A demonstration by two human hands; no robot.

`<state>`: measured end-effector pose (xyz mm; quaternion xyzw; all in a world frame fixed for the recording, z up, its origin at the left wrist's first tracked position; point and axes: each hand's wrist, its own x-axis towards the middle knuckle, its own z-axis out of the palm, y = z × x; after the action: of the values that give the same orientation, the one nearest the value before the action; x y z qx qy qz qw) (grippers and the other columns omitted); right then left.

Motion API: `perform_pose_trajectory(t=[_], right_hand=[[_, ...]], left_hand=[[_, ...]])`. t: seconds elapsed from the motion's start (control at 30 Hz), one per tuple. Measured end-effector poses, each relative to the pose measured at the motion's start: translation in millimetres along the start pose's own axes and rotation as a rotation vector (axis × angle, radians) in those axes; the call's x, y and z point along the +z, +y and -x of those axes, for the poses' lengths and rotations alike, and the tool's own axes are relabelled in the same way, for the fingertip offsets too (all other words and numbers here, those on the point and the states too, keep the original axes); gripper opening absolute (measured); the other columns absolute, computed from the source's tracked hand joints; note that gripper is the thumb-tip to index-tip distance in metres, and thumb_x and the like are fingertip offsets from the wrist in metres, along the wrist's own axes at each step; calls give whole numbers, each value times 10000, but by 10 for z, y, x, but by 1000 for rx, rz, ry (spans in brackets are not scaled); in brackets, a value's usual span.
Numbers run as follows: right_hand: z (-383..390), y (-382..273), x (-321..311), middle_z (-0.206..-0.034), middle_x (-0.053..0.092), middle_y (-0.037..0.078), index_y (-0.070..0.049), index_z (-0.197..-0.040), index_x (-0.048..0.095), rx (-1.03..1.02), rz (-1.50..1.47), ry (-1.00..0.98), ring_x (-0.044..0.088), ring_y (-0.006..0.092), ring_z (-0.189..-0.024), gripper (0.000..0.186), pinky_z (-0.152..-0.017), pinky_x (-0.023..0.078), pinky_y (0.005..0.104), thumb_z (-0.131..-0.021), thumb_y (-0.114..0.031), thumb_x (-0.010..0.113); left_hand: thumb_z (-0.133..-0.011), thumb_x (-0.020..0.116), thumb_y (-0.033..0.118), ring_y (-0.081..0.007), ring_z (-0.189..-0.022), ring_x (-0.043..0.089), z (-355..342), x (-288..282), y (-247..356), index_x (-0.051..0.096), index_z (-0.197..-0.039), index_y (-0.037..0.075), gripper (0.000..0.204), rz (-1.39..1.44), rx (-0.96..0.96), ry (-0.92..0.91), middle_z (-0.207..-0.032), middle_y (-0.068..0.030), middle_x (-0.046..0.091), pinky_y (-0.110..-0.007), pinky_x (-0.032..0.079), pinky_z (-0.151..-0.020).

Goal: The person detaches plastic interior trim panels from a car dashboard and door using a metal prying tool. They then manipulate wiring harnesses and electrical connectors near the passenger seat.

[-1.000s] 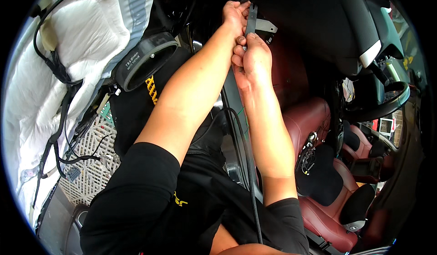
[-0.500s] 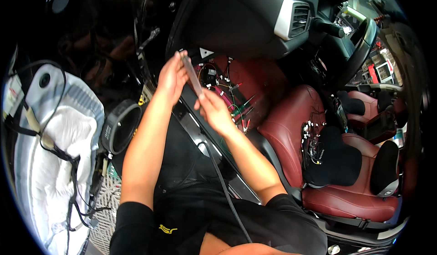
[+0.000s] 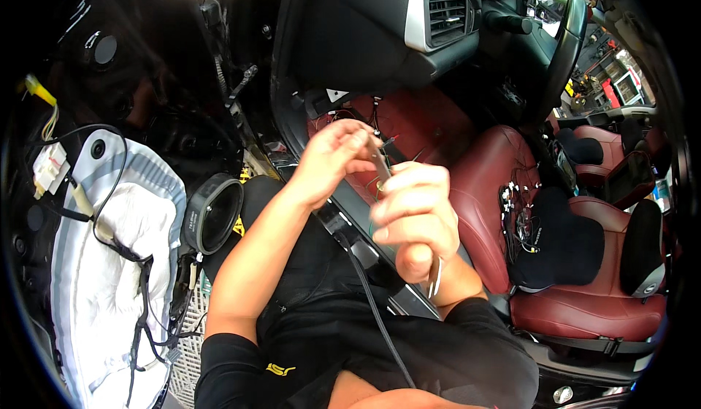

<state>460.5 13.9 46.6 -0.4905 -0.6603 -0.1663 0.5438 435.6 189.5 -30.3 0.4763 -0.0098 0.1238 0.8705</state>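
Observation:
A long, flat, greyish strip-like tool [image 3: 382,167] slants between my two hands; its exact kind is not clear. The fingertips of my left hand [image 3: 334,159] pinch around its upper end. My right hand [image 3: 418,215] is wrapped round its middle, slightly blurred, and hides that stretch. Below the right fist a shiny metal end [image 3: 435,278] sticks out, in line with the strip. Both hands are above the door sill [image 3: 365,252] of a car, in front of the red footwell [image 3: 409,121]. Thin wires lie behind the hands, partly hidden by them.
A red seat [image 3: 482,197] carries a bundle of wires with white connectors [image 3: 515,212] beside a black cushion [image 3: 562,245]. To the left are a round black speaker [image 3: 214,212] and a white padded panel [image 3: 95,278] with dark cables. A black cable [image 3: 380,321] crosses my lap.
Both hands have moved right and down in the picture, the right one now larger in view. The tool's metal end now shows below my right fist. The view has shifted slightly.

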Motion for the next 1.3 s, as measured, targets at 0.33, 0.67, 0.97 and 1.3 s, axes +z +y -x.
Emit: perform_pose_trajectory(t=[0.33,0.67,0.97,1.3], right_hand=[[-324,59,323,-576,295,-50,-98,-841,669,-511,179,-145,317,99,-443,390,-453,207,277,-1024,-438,610],[-161,272,626,-598,360,-68,-124,-794,658,-575,199,75,406,90,-493,344,-489,293,249,-907,-439,739],[262,378,716,-977,658,-49,-166,-924,717,-452,380,-167,611,141,-1028,107,-942,467,336,-837,-225,699],[740,720,337,-1120,672,18,-135,-1054,749,126,461,-1,620,247,-1071,304,-932,485,408,-752,-147,789]], left_hand=[[-887,736,81,-312,-1008,687,-227,89,1175,696,-1122,17,247,-1421,1030,171,-1078,-137,708,-382,553,-901],[-1054,598,384,-214,-1005,706,244,169,693,541,-1401,-41,552,-390,-160,-69,-1190,-176,703,-340,579,-897],[-1053,516,126,-61,-643,574,252,246,812,559,-1421,-12,395,-755,-137,61,-845,-15,654,-215,487,-609],[-1044,559,120,-230,-741,677,-38,27,638,664,-1256,40,250,-1567,562,137,-850,-113,664,-332,529,-685]])
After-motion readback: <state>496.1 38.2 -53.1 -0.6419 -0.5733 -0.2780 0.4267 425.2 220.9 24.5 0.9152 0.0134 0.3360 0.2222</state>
